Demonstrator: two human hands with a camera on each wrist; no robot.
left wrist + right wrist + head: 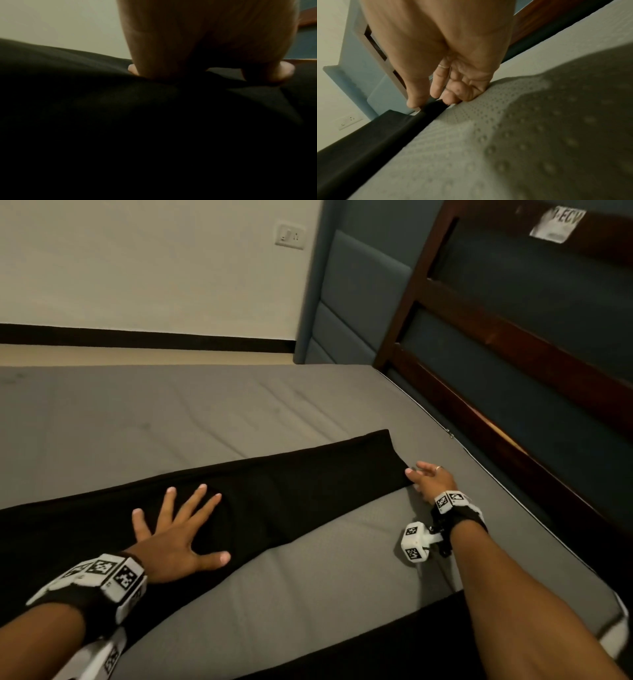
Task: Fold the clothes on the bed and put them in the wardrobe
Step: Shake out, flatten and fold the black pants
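Black garment (274,494) laid flat across the grey mattress (137,419).
Head view: the left hand (171,537), at 7 o'clock, presses on the cloth with fingers spread and straight; the right hand (430,479), at 4 o'clock, meets the garment's end. Left wrist view: the palm lies on dark fabric. Right wrist view: thumb and fingertips (412,104) pinch the black corner (435,106), toward 11 o'clock.

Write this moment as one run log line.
left hand: flat on black garment | right hand: pinching garment end | mattress: under garment
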